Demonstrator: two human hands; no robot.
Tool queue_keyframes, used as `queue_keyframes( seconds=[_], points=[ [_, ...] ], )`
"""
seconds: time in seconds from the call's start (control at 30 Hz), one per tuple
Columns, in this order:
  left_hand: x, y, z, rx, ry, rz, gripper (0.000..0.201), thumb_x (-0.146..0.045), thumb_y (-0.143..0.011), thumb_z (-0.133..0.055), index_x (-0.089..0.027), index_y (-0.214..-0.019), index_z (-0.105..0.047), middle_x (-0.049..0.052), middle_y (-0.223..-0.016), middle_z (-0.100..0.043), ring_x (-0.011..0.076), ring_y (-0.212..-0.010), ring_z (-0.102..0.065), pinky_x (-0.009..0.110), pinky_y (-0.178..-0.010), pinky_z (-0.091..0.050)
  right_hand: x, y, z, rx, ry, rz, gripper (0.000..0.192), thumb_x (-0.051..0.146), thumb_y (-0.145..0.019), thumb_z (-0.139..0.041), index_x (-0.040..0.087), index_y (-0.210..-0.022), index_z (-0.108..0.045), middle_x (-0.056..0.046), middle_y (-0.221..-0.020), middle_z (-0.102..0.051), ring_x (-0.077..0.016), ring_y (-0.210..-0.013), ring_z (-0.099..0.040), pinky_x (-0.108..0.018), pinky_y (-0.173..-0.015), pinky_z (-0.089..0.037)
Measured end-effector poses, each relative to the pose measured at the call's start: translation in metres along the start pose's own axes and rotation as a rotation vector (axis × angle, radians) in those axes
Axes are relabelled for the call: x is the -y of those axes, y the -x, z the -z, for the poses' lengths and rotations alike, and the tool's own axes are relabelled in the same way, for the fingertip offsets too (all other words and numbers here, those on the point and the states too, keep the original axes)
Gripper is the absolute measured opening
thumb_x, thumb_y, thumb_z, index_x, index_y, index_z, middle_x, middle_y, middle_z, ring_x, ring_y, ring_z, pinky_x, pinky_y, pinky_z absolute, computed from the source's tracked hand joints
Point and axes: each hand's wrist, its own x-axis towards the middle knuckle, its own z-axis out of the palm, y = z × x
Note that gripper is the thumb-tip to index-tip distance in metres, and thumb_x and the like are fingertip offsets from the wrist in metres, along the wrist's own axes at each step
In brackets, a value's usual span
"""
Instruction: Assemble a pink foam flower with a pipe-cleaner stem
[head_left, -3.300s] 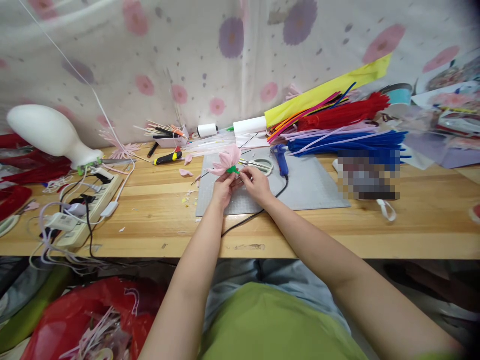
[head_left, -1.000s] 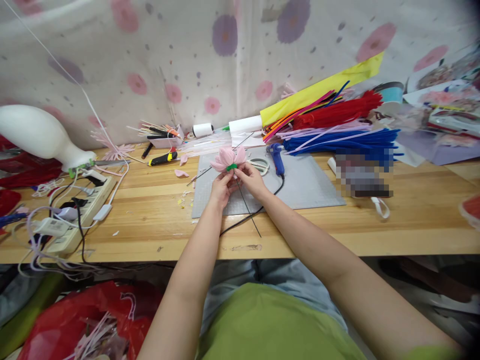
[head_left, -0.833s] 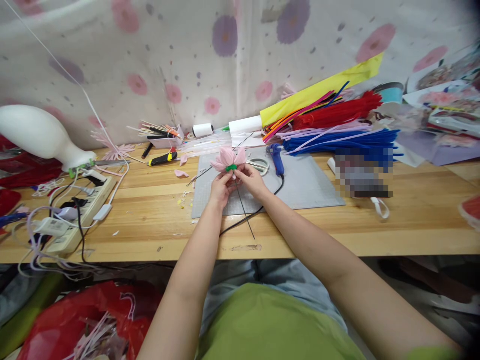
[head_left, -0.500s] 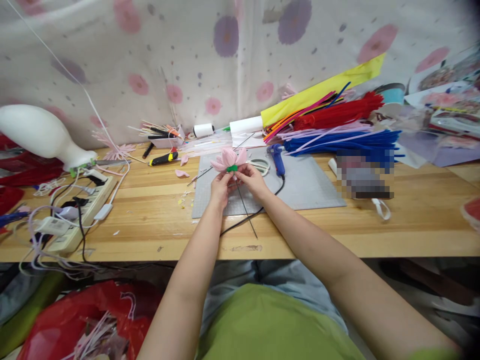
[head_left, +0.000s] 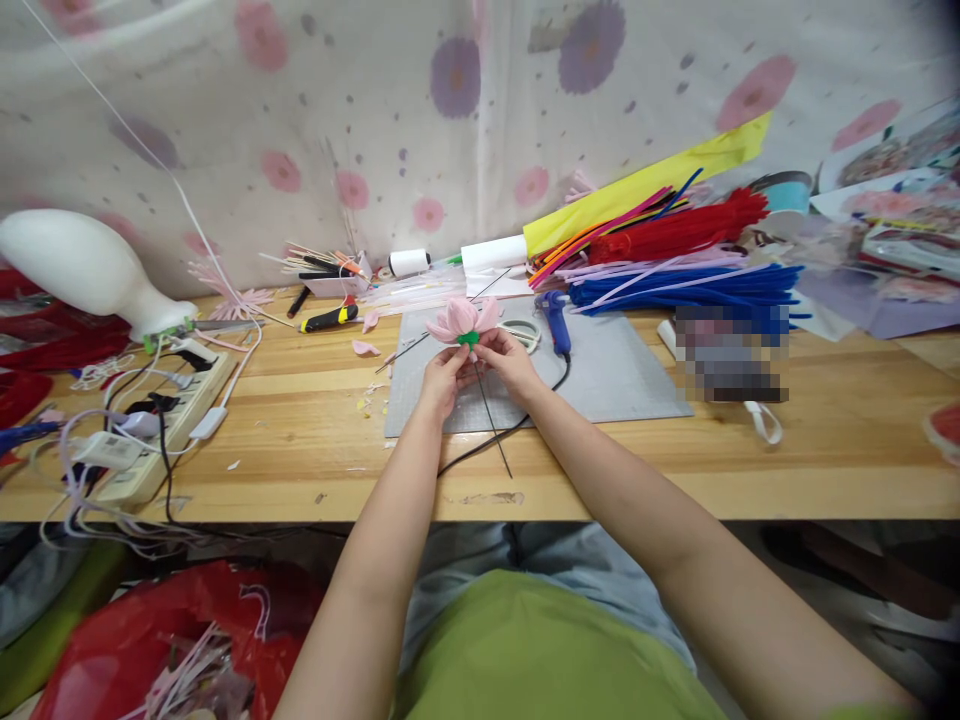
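Wooden workbench, w/ grey cutting mat at centre and a heap of red, blue and pink pipe cleaners at the back right. A white lamp and a power strip sit at the left; blue glue gun and scissors lie on the mat just beyond the hands. Above the mat, both hands meet at a pink flower: left hand pinches it from below, right hand grips at the green wrap under the petals. A thin dark wire stem trails down toward the bench edge. Step in hand looks like binding the flower's base to the stem; next move prob. calls for a tight, even turn of the wrap w/o crushing petals.
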Motion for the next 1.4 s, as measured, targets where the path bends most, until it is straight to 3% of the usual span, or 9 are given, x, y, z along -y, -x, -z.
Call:
queue_keyframes(
  seconds=[0.13,0.4,0.63,0.77,0.93,1.03,1.2,1.4],
  points=[
    [0.001,-0.002,0.0,0.008,0.006,0.005,0.033,-0.034,-0.058,-0.079,-0.015,-0.074,-0.058,-0.002,-0.066,-0.062,0.0088,-0.058,-0.061,0.025,-0.068,-0.05,0.003,0.003,-0.002,-0.006,0.035,-0.001,0.036,0.048,-0.06,-0.069,0.02,-0.07,-0.048,0.005,-0.063,-0.05,-0.0086,-0.058,-0.047,-0.022,-0.052,-0.038],
    [0.006,-0.009,-0.002,-0.136,0.078,-0.146,0.026,-0.03,-0.059,-0.076,-0.015,-0.07,-0.059,-0.003,-0.065,-0.063,0.0107,-0.067,-0.062,0.027,-0.075,-0.048,0.004,0.004,-0.005,0.004,0.094,-0.048,0.041,0.054,-0.062,-0.066,0.02,-0.078,-0.05,0.003,-0.072,-0.055,-0.01,-0.066,-0.052,-0.02,-0.05,-0.04],
    [0.009,-0.006,-0.004,-0.179,-0.006,-0.192,0.025,-0.031,-0.059,-0.074,-0.014,-0.066,-0.058,-0.003,-0.061,-0.061,0.0112,-0.062,-0.06,0.026,-0.066,-0.048,-0.006,0.006,-0.003,0.041,0.145,-0.035,0.039,0.047,-0.061,-0.069,0.02,-0.083,-0.049,0.002,-0.081,-0.055,-0.009,-0.063,-0.053,-0.023,-0.05,-0.042],
    [0.01,-0.003,-0.001,-0.144,-0.103,-0.142,0.025,-0.031,-0.06,-0.074,-0.013,-0.066,-0.059,-0.002,-0.06,-0.061,0.009,-0.053,-0.056,0.023,-0.056,-0.046,-0.006,0.01,0.001,0.077,0.152,-0.101,0.041,0.047,-0.06,-0.07,0.021,-0.081,-0.045,0.004,-0.075,-0.053,-0.0073,-0.049,-0.049,-0.025,-0.044,-0.041],
    [0.007,0.0,0.0,-0.09,-0.115,-0.091,0.022,-0.032,-0.065,-0.072,-0.013,-0.072,-0.062,0.0,-0.062,-0.064,0.0085,-0.051,-0.057,0.023,-0.056,-0.047,-0.002,0.012,0.006,0.076,0.117,-0.128,0.04,0.047,-0.06,-0.07,0.021,-0.079,-0.045,0.005,-0.072,-0.052,-0.0079,-0.051,-0.051,-0.024,-0.045,-0.042],
    [0.004,0.001,0.0,-0.064,-0.086,-0.048,0.02,-0.026,-0.063,-0.075,-0.012,-0.072,-0.063,0.0,-0.061,-0.064,0.0082,-0.051,-0.057,0.024,-0.06,-0.05,-0.003,0.011,0.008,0.089,0.114,-0.118,0.038,0.046,-0.062,-0.069,0.021,-0.079,-0.047,0.005,-0.071,-0.051,-0.0069,-0.051,-0.048,-0.022,-0.046,-0.039],
    [0.001,0.001,0.005,0.101,-0.04,0.103,0.019,-0.025,-0.067,-0.074,-0.012,-0.078,-0.064,0.004,-0.068,-0.068,0.0122,-0.061,-0.065,0.028,-0.068,-0.052,-0.009,0.009,0.009,0.085,0.138,-0.063,0.033,0.044,-0.062,-0.068,0.019,-0.077,-0.052,0.006,-0.065,-0.047,-0.0065,-0.054,-0.041,-0.02,-0.047,-0.033],
    [0.0,0.0,0.01,0.136,0.045,0.063,0.014,-0.026,-0.074,-0.069,-0.013,-0.077,-0.063,0.007,-0.076,-0.071,0.0149,-0.075,-0.068,0.032,-0.081,-0.051,-0.006,0.008,0.004,0.079,0.151,-0.078,0.032,0.042,-0.062,-0.066,0.021,-0.082,-0.053,0.005,-0.067,-0.046,-0.0071,-0.054,-0.041,-0.021,-0.047,-0.033]
  ],
)
